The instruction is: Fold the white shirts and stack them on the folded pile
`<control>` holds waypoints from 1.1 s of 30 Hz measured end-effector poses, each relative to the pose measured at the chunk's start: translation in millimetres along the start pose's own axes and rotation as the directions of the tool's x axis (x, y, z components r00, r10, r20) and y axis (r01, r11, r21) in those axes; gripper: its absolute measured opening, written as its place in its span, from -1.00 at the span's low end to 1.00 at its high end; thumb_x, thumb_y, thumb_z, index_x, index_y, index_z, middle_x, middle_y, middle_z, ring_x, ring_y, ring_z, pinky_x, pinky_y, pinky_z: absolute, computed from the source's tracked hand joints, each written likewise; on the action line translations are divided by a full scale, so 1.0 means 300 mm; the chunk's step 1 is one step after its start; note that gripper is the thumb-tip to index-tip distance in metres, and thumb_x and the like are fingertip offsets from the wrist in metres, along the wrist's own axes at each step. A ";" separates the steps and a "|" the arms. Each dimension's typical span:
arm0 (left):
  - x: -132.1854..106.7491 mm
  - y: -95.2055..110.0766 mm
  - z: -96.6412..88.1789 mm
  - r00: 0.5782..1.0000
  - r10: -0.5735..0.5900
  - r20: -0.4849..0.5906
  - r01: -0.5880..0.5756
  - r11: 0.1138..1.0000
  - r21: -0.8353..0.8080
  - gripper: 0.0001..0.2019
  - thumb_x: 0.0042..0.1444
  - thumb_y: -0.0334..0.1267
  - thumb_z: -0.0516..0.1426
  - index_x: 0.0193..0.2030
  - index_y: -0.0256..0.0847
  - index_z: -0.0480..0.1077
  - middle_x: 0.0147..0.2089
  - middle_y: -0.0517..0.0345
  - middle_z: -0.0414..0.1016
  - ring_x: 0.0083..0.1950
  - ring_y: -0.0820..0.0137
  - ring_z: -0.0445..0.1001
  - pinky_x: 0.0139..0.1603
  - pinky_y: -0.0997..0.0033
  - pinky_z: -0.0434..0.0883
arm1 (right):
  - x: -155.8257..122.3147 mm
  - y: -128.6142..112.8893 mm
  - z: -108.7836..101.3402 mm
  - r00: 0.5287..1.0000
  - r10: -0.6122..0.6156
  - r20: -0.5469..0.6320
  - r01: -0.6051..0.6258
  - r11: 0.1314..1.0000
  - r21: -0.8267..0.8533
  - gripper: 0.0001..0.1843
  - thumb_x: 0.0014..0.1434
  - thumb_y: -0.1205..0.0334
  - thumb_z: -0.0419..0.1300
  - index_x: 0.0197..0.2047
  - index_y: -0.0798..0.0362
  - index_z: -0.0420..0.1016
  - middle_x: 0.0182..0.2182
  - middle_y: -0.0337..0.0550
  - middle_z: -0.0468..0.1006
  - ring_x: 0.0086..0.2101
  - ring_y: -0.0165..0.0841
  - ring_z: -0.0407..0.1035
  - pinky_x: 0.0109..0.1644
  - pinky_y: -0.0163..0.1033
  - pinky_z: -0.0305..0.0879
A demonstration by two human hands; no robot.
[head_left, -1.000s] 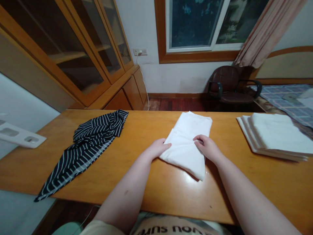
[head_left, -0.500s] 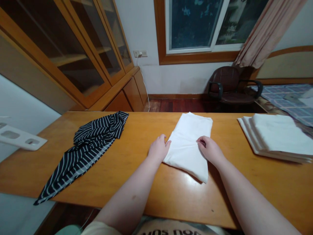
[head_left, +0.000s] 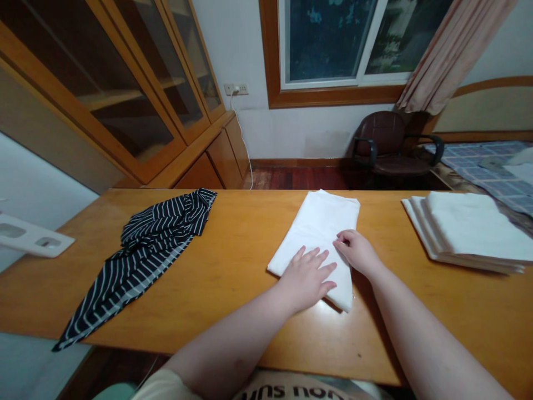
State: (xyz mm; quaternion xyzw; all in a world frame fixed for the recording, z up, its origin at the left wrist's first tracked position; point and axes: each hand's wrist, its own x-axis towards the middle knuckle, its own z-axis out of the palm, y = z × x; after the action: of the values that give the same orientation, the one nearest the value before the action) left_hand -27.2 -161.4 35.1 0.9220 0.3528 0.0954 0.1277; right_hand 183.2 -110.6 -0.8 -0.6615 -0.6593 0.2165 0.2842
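Note:
A folded white cloth (head_left: 322, 219) lies on the wooden table (head_left: 233, 311) in front of me. Flat on its near part rests my left hand (head_left: 306, 279), open with the fingers spread. My right hand (head_left: 358, 253) is at the cloth's right edge, its fingers curled closed in a pinch on the fabric. The fingertips of that hand are partly hidden.
A black-and-white striped garment (head_left: 156, 244) lies crumpled at the left. To the right sits a stack of folded white cloths (head_left: 466, 228). Beyond the table are a glass-door cabinet (head_left: 137, 139) and an armchair (head_left: 383, 141).
My left hand has moved from the cloth's left edge onto its near part and spread its fingers. The cloth's lower left corner now lies flatter and further out. My right hand has barely moved.

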 end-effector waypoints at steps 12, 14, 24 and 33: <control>0.012 -0.024 0.100 0.991 -0.042 0.128 0.042 0.999 0.004 -0.38 0.24 0.12 -0.14 0.39 -0.05 -0.05 0.45 0.04 -0.18 0.45 0.14 -0.29 0.36 -0.14 -0.28 | 0.005 -0.004 0.003 1.000 0.005 0.017 -0.004 0.999 -0.045 -0.82 0.01 0.19 0.06 -0.57 0.01 0.25 -0.38 -0.11 0.46 -0.32 -0.30 0.32 -0.16 -0.20 0.21; 0.013 -0.023 0.098 0.992 -0.044 0.120 0.043 0.999 0.008 -0.38 0.24 0.10 -0.13 0.39 -0.05 -0.05 0.45 0.04 -0.19 0.45 0.12 -0.29 0.35 -0.15 -0.31 | 0.004 -0.004 0.004 1.000 0.002 0.017 -0.001 0.999 -0.052 -0.83 0.01 0.20 0.07 -0.57 0.01 0.26 -0.39 -0.11 0.46 -0.33 -0.30 0.32 -0.17 -0.20 0.21; 0.043 0.017 0.092 0.993 0.079 0.090 -0.072 0.994 -0.083 -0.31 0.23 0.08 -0.12 0.37 -0.33 -0.04 0.40 -0.11 -0.01 0.42 0.25 -0.09 0.39 0.12 -0.17 | 0.006 -0.008 -0.004 0.999 0.011 0.032 -0.009 0.999 -0.049 -0.85 -0.03 0.23 0.07 -0.59 0.01 0.25 -0.41 -0.14 0.46 -0.36 -0.33 0.32 -0.23 -0.26 0.20; 0.053 0.033 0.106 0.992 0.060 0.110 -0.055 0.997 -0.053 0.04 -0.03 0.37 -0.01 0.41 -0.36 -0.21 0.43 -0.18 -0.16 0.45 0.12 -0.30 0.38 -0.01 -0.32 | -0.050 -0.083 -0.012 0.973 -0.147 -0.178 0.127 0.984 -0.123 -0.72 0.11 0.10 0.11 -0.16 0.06 0.44 0.01 0.07 0.42 0.02 -0.15 0.29 0.11 -0.07 0.19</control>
State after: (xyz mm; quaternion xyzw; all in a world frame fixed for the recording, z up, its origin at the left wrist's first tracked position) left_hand -0.9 -163.0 9.1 0.9322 0.3159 0.0564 0.1674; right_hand 166.5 -126.7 17.1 -0.6465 -0.6850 0.0965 0.3216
